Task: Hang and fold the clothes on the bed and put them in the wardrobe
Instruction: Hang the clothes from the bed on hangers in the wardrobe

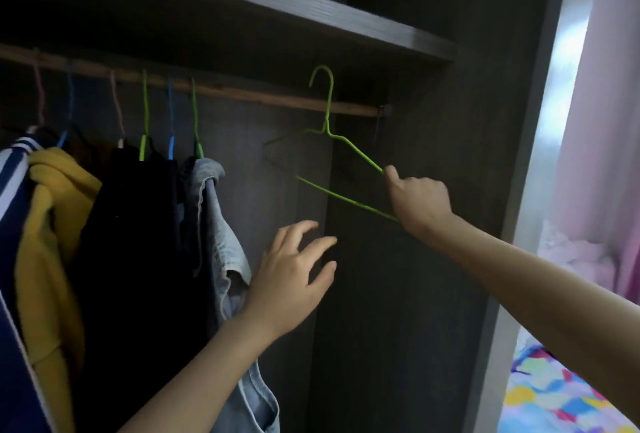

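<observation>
The green wire hanger (356, 153) is bare, no garment on it. It is tilted, with its hook standing up above the wooden rail (263, 95) and apparently not resting on it. The right hand (419, 204) pinches the hanger's near corner, fingers curled round the wire. The left hand (291, 280) is below and to the left, well apart from the right, with its fingers spread and gripping nothing.

Just left of that free hand hangs a pale denim garment (221, 242). Beyond it come a black garment (138, 224), a yellow hoodie (52, 224) and a navy piece with white stripes (14, 190), all on wire hangers on the rail. Above both hands runs the wardrobe (398, 294) shelf (277, 6).

Off to the right, under the right forearm, a corner of the bed (554, 398) shows a bright patterned cover. What lies on the bed is out of view.

My read is that part of the hanging is done, since four pieces are up. This empty hanger looks meant for the next garment, so the fetching, the hanging and any folding are left to do.
</observation>
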A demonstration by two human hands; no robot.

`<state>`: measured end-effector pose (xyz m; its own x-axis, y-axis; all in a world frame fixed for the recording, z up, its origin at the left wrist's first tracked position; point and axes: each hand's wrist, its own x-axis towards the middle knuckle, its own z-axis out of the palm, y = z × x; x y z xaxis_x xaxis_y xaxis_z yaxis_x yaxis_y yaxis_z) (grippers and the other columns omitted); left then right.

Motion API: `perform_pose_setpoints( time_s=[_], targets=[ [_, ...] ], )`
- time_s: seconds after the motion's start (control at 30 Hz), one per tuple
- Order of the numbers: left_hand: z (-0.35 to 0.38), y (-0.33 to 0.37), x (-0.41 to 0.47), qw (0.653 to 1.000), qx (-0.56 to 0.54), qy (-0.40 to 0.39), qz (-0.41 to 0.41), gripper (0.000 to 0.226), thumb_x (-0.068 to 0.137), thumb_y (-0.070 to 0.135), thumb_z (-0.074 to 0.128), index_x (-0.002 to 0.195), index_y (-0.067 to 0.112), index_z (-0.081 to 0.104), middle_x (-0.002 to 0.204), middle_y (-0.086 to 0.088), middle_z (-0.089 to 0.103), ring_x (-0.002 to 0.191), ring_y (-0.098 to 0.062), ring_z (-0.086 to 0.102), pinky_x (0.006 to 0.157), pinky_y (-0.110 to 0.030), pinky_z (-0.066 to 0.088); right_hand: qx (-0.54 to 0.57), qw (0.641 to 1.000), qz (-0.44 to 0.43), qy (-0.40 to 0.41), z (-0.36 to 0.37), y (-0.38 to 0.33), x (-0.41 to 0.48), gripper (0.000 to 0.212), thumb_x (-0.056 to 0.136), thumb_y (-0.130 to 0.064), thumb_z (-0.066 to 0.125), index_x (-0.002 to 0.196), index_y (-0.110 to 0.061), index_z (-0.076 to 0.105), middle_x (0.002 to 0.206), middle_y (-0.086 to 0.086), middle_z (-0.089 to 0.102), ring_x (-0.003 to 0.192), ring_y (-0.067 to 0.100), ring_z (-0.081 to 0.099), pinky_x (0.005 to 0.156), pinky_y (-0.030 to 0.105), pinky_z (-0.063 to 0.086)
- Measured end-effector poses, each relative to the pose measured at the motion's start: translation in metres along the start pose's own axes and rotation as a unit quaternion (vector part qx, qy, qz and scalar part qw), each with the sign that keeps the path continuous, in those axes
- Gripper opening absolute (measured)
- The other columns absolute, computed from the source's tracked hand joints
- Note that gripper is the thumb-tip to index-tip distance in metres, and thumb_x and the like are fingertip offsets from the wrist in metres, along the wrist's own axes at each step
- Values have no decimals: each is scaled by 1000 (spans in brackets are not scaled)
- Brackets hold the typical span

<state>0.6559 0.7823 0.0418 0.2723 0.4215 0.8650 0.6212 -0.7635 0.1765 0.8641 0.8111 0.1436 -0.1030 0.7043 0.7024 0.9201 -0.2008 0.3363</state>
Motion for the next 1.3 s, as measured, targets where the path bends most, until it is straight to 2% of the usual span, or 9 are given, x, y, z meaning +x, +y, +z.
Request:
perform_pose_setpoints(
  time_s=[0.13,0.27,0.4,0.47,0.63,0.83,0.93,1.03,1.3],
  targets=[
    [14,10,-9,996,-76,29,-33,42,86,22,58,126,9,57,131,-15,48,121,-23,41,102,-20,24,-11,1000,-9,-24,-17,10,-46,39,90,-10,42,127,-15,29,86,6,65,77,35,64,47,28,23],
    [32,22,-23,993,-33,117,-6,46,84,21,51,128,7,53,130,-24,47,118,-33,40,99,-45,39,-77,994,-47,-69,-39,41,-107,41,93,-15,43,126,-19,19,82,3,58,72,33,63,54,30,35],
    [49,34,-30,989,54,137,17,58,82,21,54,136,13,35,139,-28,38,125,-35,29,101,-50,35,-62,993,-54,-88,-45,79,-166,34,83,-7,61,115,-6,50,59,3,46,40,31,47,43,20,23],
    [57,45,-31,992,64,112,0,61,82,24,52,138,12,31,141,-28,37,127,-36,27,101,-54,36,0,997,-75,-6,-42,105,-194,20,77,-5,65,96,-1,61,46,8,51,26,27,41,50,10,11],
    [83,97,-44,996,73,33,-31,58,83,28,45,136,5,41,131,-20,52,118,-39,47,89,-57,41,78,991,-86,67,-24,176,-265,27,101,-30,21,97,-13,43,48,8,57,28,26,48,32,22,31],
    [143,199,-80,999,18,31,-17,48,85,28,45,123,2,56,119,-19,59,117,-34,48,92,-52,32,84,992,-96,8,-32,287,-380,40,102,-33,15,94,-12,48,50,7,60,32,25,52,26,26,37],
    [176,255,-102,998,-55,23,18,39,88,24,43,111,1,63,93,-17,67,94,-25,47,81,-42,30,62,996,-63,-26,-47,337,-444,51,102,-32,16,91,-7,59,53,9,62,33,27,53,27,27,39],
    [210,325,-125,987,-146,-35,57,37,92,19,40,108,0,66,81,-17,66,78,-28,50,68,-40,31,22,998,-8,-54,-72,382,-515,38,102,-32,17,93,-10,46,50,7,60,29,24,49,29,22,36],
    [280,494,-194,913,-334,-197,125,39,87,21,42,107,2,69,65,-13,60,56,-32,59,52,-44,48,-25,975,158,-155,-147,423,-718,43,103,-30,19,86,-8,52,46,-1,54,30,19,47,28,18,30]
  ],
)
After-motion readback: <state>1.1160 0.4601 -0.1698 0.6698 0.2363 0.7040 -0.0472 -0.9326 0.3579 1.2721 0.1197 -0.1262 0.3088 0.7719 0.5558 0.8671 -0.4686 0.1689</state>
